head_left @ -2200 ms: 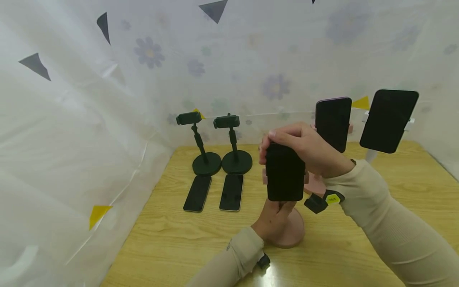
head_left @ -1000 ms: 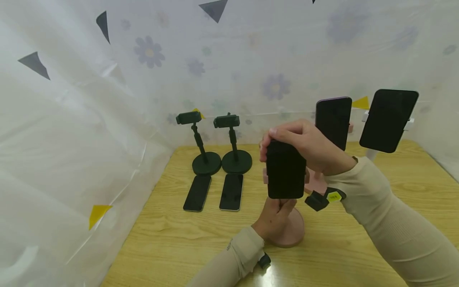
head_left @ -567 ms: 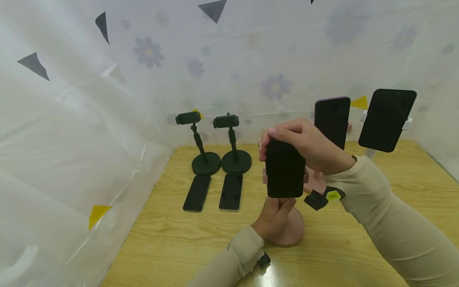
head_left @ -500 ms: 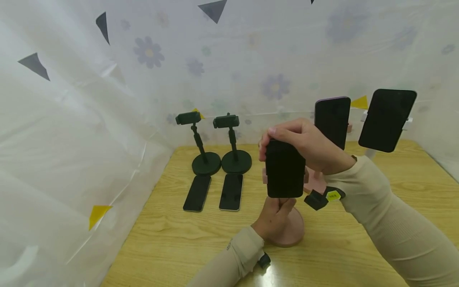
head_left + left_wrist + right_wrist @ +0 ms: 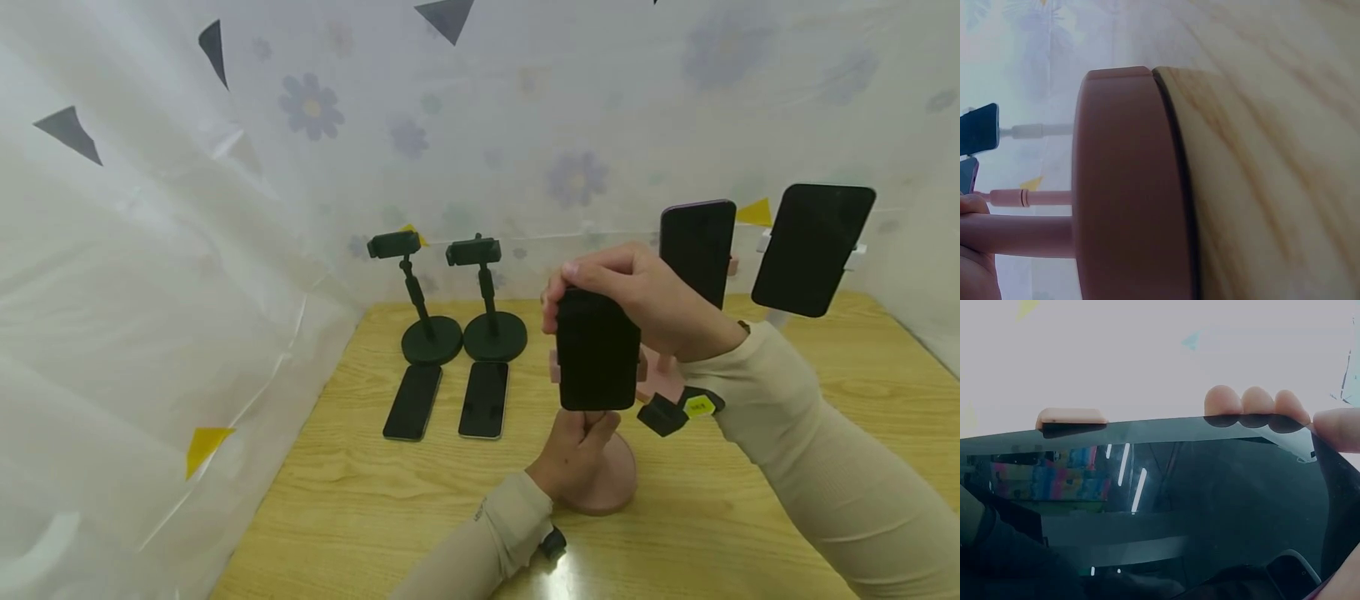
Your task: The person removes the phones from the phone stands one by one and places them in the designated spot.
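1. Head view, around: toward the table's (image 5: 337, 517) back left corner stand a left black stand (image 5: 432, 340) and a right black stand (image 5: 495, 338), bases side by side. Just before them lie a left flat phone (image 5: 412, 402) and a right flat phone (image 5: 483, 400).
2. Head view, in the way: toward the back right corner, a rear pink stand (image 5: 660, 383) bears a purple-edged phone (image 5: 699, 246), and a white stand (image 5: 855, 257) bears a tilted phone (image 5: 813, 250). The right sleeve (image 5: 817, 450) crosses before both stands, hiding parts of them.
3. Head view, hands: the held phone (image 5: 597, 358) sits upright in the near pink stand (image 5: 611, 483), right of the flat phones. The right hand (image 5: 643, 298) curls over its top; the left hand (image 5: 572, 457) grips the stand below it.
4. Head view, edges: the left edge slants past the flat phones, with a wood strip between; another separates them from the near pink stand. The back edge runs along a patterned sheet (image 5: 480, 125).
5. Left wrist view: the near pink stand's base rests on the wood; the left hand is closed around its pole (image 5: 1029, 236).
6. Right wrist view: three bent fingertips (image 5: 1222, 402) grip the held phone's long edge, apart from a clip pad (image 5: 1072, 416).
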`<state>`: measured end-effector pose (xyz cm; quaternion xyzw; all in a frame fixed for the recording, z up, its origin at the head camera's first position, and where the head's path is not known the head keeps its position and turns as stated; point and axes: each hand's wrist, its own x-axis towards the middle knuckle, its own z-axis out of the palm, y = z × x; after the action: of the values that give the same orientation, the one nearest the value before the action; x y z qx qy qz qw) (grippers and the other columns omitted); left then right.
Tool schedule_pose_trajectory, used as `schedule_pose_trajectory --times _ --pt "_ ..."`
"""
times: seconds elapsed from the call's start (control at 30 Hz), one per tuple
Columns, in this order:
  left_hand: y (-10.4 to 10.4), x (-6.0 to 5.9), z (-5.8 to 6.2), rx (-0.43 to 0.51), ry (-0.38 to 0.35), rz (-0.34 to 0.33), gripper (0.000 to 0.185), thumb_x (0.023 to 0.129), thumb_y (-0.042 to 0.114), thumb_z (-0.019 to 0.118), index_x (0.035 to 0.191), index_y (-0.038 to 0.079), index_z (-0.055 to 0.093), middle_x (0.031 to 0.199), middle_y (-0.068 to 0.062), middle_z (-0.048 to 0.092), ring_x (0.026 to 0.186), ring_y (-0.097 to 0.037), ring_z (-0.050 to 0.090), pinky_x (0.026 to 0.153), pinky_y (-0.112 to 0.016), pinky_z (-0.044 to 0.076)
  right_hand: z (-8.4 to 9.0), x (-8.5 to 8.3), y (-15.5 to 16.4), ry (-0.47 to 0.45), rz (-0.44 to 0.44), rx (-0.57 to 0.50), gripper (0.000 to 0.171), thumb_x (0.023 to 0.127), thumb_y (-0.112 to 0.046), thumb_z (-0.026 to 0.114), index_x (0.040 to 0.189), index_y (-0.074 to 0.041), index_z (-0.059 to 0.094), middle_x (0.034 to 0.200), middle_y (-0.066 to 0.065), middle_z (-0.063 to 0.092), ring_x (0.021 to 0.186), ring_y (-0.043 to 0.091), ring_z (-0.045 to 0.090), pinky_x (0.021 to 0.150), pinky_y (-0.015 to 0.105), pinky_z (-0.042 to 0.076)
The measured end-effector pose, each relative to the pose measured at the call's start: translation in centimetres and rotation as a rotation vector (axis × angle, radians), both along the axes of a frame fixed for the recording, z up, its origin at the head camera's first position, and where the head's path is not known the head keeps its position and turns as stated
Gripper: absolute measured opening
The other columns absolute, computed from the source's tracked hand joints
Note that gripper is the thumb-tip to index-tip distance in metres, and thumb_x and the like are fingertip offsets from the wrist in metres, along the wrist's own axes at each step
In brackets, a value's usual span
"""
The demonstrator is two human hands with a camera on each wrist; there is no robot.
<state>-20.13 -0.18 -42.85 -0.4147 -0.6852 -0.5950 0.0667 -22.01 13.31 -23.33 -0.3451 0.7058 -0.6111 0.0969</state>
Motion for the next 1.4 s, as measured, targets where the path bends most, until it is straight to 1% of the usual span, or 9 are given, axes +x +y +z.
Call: schedule_pose_trajectory --times 0.23,0.47,0.63,0.77,0.87,1.0,1.23,1.33,1.4 --pt "1.0 -0.1 0.0 0.021 0.001 -0.032 0.013 0.101 -0.005 0.045 0.097 0.003 0.036 0.063 0.001 0.030 0.059 -0.007 0.032 0.060 -0.018 0.032 0.2 0.2 0.9 -0.002 -0.013 -0.002 0.037 0.107 -0.027 0.045 0.099 0.000 0.068 0.095 0.009 0.071 0.092 0.027 0.067 0.086 0.037 0.058" --pt "2.6 -1.5 -2.5 0.023 -0.023 -0.027 0.024 0.102 -0.002 0.044 0.082 0.006 0.032 0.061 0.001 0.027 0.058 -0.006 0.029 0.058 -0.018 0.029 0.5 0.4 1.6 0.001 -0.033 0.012 0.037 0.107 -0.028 0.046 0.099 0.000 0.068 0.095 0.009 0.070 0.092 0.027 0.067 0.086 0.038 0.058" --pt "3.0 -1.6 -3.2 0.010 -0.048 -0.020 0.027 0.103 0.005 0.045 0.081 0.008 0.032 0.060 0.003 0.028 0.056 -0.007 0.029 0.057 -0.018 0.029 0.4 0.6 1.9 -0.006 -0.042 0.001 0.036 0.107 -0.026 0.045 0.098 0.000 0.069 0.094 0.010 0.071 0.091 0.028 0.067 0.086 0.038 0.058" --pt "2.4 -1.4 -3.2 0.016 -0.054 -0.023 0.016 0.104 0.006 0.046 0.090 0.007 0.037 0.060 0.003 0.029 0.056 -0.008 0.030 0.058 -0.017 0.029 0.2 0.6 1.5 -0.026 -0.031 -0.007 0.035 0.107 -0.025 0.045 0.098 -0.002 0.069 0.096 0.010 0.071 0.093 0.029 0.067 0.087 0.040 0.057" --pt "1.7 -1.3 -3.3 0.024 -0.045 -0.020 0.007 0.103 0.003 0.045 0.106 0.006 0.040 0.062 0.001 0.032 0.058 -0.010 0.034 0.058 -0.018 0.032 0.1 0.6 1.0 -0.032 -0.009 -0.003 0.033 0.107 -0.026 0.045 0.101 -0.004 0.069 0.099 0.010 0.071 0.096 0.030 0.067 0.088 0.042 0.057" --pt "1.1 -1.2 -3.5 0.020 -0.050 0.007 0.020 0.102 -0.001 0.046 0.120 0.005 0.040 0.066 0.000 0.034 0.063 -0.012 0.038 0.063 -0.021 0.037 -0.2 0.3 0.6 -0.040 0.035 -0.021 0.031 0.106 -0.023 0.045 0.105 -0.004 0.070 0.103 0.010 0.071 0.100 0.030 0.067 0.090 0.043 0.056" --pt "0.7 -1.2 -3.6 0.044 -0.073 0.022 0.022 0.101 -0.004 0.047 0.121 0.002 0.040 0.065 -0.005 0.037 0.065 -0.014 0.041 0.066 -0.020 0.037 -0.9 -0.1 0.6 -0.104 0.174 -0.142 0.031 0.105 -0.013 0.038 0.114 -0.006 0.067 0.111 0.009 0.071 0.105 0.027 0.068 0.097 0.043 0.054" --pt "0.7 -1.2 -3.4 0.056 -0.079 0.023 0.030 0.101 -0.004 0.047 0.130 0.003 0.041 0.079 -0.016 0.056 0.078 -0.010 0.048 0.072 -0.020 0.041 -1.0 -0.2 0.7 -0.112 0.226 -0.182 0.034 0.103 -0.011 0.034 0.117 -0.006 0.065 0.114 0.009 0.070 0.108 0.026 0.067 0.099 0.043 0.053" --pt "0.7 -1.2 -3.4 0.060 -0.094 0.019 0.038 0.102 -0.002 0.047 0.138 0.005 0.040 0.104 -0.021 0.066 0.091 -0.007 0.052 0.079 -0.019 0.043 -1.0 -0.1 0.8 -0.129 0.249 -0.199 0.034 0.103 -0.012 0.033 0.119 -0.006 0.063 0.116 0.009 0.069 0.109 0.026 0.066 0.099 0.045 0.052"
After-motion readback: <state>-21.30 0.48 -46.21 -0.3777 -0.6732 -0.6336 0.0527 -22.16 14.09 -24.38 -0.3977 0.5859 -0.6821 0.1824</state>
